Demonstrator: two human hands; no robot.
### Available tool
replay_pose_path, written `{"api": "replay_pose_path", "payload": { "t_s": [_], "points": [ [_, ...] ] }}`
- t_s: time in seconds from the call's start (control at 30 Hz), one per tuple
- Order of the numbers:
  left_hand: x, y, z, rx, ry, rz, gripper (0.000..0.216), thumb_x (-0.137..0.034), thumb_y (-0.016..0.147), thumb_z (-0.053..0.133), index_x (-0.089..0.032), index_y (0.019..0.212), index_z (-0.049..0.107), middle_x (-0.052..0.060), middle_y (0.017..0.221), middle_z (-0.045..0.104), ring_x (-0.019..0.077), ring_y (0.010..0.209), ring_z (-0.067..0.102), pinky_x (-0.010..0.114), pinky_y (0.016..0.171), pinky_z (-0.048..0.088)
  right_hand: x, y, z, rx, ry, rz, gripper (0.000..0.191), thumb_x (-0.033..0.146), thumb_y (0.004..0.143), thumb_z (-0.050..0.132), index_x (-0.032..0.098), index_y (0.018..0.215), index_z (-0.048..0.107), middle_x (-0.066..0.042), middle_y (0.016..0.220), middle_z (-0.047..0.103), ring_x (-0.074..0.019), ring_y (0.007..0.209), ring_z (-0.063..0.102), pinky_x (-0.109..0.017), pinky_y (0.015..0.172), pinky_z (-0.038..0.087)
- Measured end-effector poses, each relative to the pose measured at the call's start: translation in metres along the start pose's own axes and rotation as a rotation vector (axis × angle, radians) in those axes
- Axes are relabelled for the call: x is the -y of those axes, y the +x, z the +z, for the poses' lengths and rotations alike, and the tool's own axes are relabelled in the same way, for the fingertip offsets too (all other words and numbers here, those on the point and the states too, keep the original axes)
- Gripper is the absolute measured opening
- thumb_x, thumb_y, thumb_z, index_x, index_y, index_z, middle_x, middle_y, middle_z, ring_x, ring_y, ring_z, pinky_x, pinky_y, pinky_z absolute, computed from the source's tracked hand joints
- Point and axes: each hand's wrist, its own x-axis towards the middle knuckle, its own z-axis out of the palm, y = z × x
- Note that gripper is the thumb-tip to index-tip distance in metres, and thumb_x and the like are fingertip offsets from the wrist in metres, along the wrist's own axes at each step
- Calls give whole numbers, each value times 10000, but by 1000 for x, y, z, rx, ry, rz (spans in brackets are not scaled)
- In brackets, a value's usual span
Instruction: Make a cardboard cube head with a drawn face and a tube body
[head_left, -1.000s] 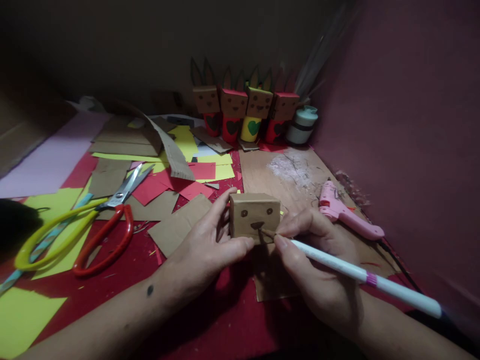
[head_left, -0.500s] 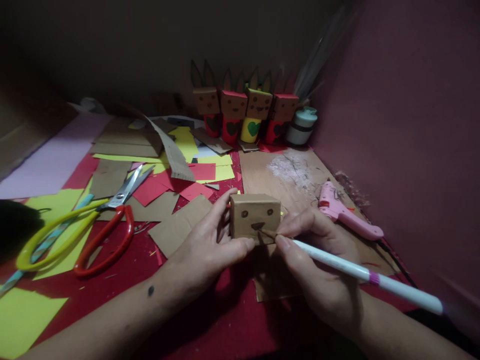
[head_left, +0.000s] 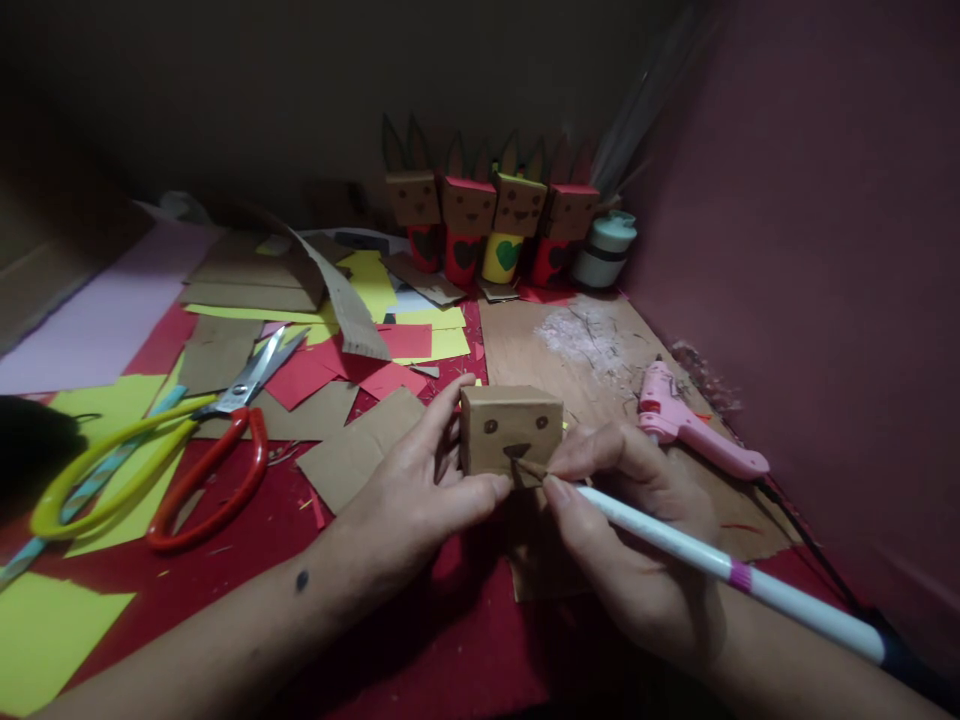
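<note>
A small cardboard box (head_left: 487, 450) with two round eyes and a dark mouth drawn on its front stands upright before me. My left hand (head_left: 427, 490) grips its left side, thumb along the bottom front edge and fingers behind. In my right hand (head_left: 630, 500) is a white marker pen (head_left: 660, 535) with a purple band, pinched close to its tip. The tip meets the box's front at the drawn mouth. Under the right hand lies a flat piece of cardboard (head_left: 540, 565), partly in shadow.
Scissors (head_left: 240, 400) with yellow and red handles lie at left among paper and cardboard scraps (head_left: 360, 450). A pink glue gun (head_left: 690, 425) with a black cord rests at right. Several box-headed figures (head_left: 469, 210) and a lidded jar (head_left: 606, 250) stand at the back.
The marker's tip has shifted slightly up and left on the drawn mouth, and its rear end has dipped. My left hand and the box have stayed nearly still.
</note>
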Motion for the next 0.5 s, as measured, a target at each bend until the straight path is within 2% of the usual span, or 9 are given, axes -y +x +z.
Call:
{"api": "replay_pose_path", "payload": {
  "t_s": [0.17, 0.33, 0.5],
  "points": [
    [0, 0, 0, -8, 2, 18, 629, -217, 767, 793, -176, 1350, 560, 109, 1225, 717, 297, 1177, 641, 286, 905, 540, -3, -2, -2, 47, -17, 27, 189, 128, 788, 633, 259, 745, 504, 48, 599, 552, -118, 472, 535, -219, 387, 399],
    [1, -1, -1, -10, 9, 10, 680, -207, 772, 778, -168, 1401, 523, 115, 1226, 713, 285, 1117, 658, 283, 870, 544, -4, -2, -1, 26, -12, 40, 200, 118, 783, 629, 263, 743, 498, 59, 573, 531, -121, 472, 540, -220, 402, 412],
    [1, -1, -1, -22, 3, -1, 650, -224, 741, 807, -186, 1351, 584, 102, 1168, 734, 289, 1044, 676, 299, 834, 553, -2, 0, -1, 12, 39, 52, 214, 139, 776, 665, 252, 711, 495, 52, 591, 534, -111, 476, 511, -217, 411, 382]
  ]
}}
